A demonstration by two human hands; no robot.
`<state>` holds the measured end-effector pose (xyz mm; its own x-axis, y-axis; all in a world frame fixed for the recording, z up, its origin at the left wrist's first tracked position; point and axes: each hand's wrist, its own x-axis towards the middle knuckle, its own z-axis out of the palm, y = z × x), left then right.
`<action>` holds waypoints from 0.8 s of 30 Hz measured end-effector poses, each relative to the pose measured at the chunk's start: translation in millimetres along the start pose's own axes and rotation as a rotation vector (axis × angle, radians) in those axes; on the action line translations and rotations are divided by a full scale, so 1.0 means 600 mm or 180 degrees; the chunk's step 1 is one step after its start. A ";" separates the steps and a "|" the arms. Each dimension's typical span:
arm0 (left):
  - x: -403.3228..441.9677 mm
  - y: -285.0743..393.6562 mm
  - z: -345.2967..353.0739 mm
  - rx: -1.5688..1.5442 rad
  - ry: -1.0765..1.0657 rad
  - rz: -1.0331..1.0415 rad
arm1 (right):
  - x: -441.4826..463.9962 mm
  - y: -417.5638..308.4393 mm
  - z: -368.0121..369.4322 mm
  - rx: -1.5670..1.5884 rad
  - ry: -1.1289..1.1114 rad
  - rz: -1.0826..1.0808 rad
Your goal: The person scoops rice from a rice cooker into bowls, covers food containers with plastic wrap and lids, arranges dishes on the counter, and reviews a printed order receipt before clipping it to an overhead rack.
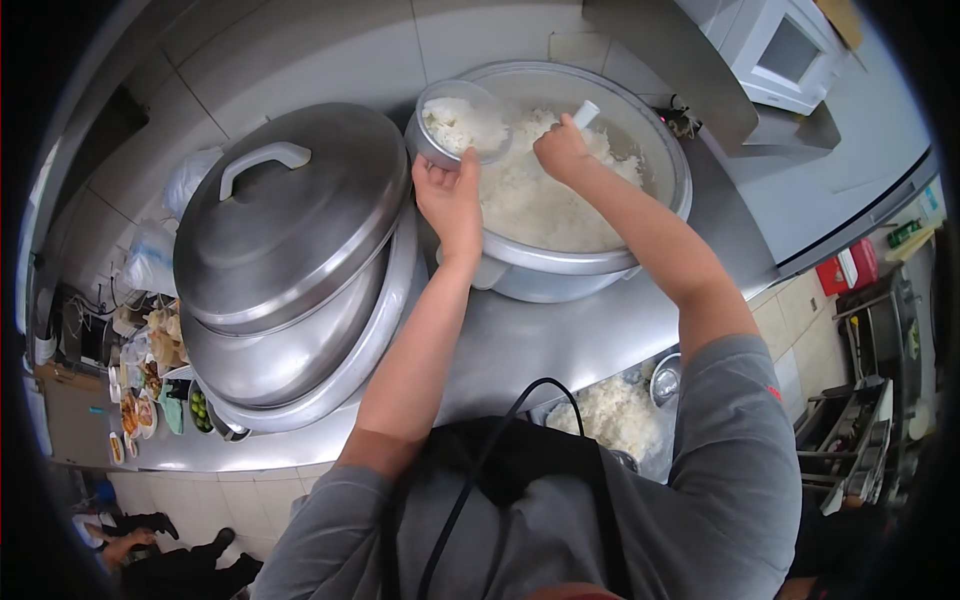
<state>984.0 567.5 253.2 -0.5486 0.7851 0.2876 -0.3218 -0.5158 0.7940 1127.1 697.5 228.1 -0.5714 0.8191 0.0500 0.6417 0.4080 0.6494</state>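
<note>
- Far L: big steel lid (pixel 300 230) w/ pale grip, tilted on the stack under it, close beside the pot (pixel 560 285); L forearm passes near, so best give that edge room, a knock could prob shift it
- L hand (pixel 449 208): thumb up on near side of the bowl (pixel 495 108), other fingers bent below, so bowl is pinched btwn thumb & fingertips; imo a decent hold, thumb better kept out of the food
- Bowl: over L edge of pot, mouth up, some white rice inside; holding it lower & further in over the pot would prob catch stray grains
- Pot: wide, on the steel counter (pixel 520 345), lots of rice (pixel 550 215) in it, surface uneven; prob easiest to work the loose bits near the bowl, w/o mashing
- R hand (pixel 562 150): fingers curled tight, pressed together round a white handle (pixel 588 113) whose end pokes out past the fist; working end not clear, can't tell how deep it sits; short, level strokes & a loose wrist likely help
- Low R, by the R upper arm: more rice in a heap (pixel 612 412), well apart from the bowl; sleeve best held off it
</note>
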 end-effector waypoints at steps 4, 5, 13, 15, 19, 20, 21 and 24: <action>0.000 -0.005 -0.005 -0.0192 -0.0040 0.0004 | -0.001 -0.025 -0.014 0.0250 0.0049 -0.0256; 0.001 -0.008 -0.007 -0.0147 -0.0062 0.0082 | -0.003 -0.029 -0.017 0.0346 -0.0043 -0.0274; 0.000 -0.008 -0.008 -0.0088 -0.0115 0.0181 | -0.018 -0.038 -0.026 0.0945 -0.0284 -0.0032; 0.002 -0.009 -0.008 -0.0074 -0.0121 0.0182 | -0.022 -0.041 -0.031 0.1057 -0.0334 -0.0007; 0.001 -0.008 -0.007 -0.0055 -0.0115 0.0171 | -0.029 -0.056 -0.046 0.1185 -0.0337 -0.0075; 0.002 -0.008 -0.007 -0.0037 -0.0114 0.0168 | -0.031 -0.060 -0.051 0.1260 -0.0323 -0.0090; 0.002 -0.008 -0.007 -0.0018 -0.0111 0.0167 | -0.032 -0.066 -0.055 0.1259 -0.0325 -0.0088; 0.003 -0.010 -0.008 -0.0078 -0.0115 0.0147 | -0.035 -0.079 -0.066 0.1619 -0.0285 -0.0176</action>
<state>981.2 570.4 246.8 -0.5352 0.7719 0.3431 -0.3160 -0.5596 0.7661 1088.3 644.7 226.2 -0.5799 0.8129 -0.0535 0.7920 0.5779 0.1971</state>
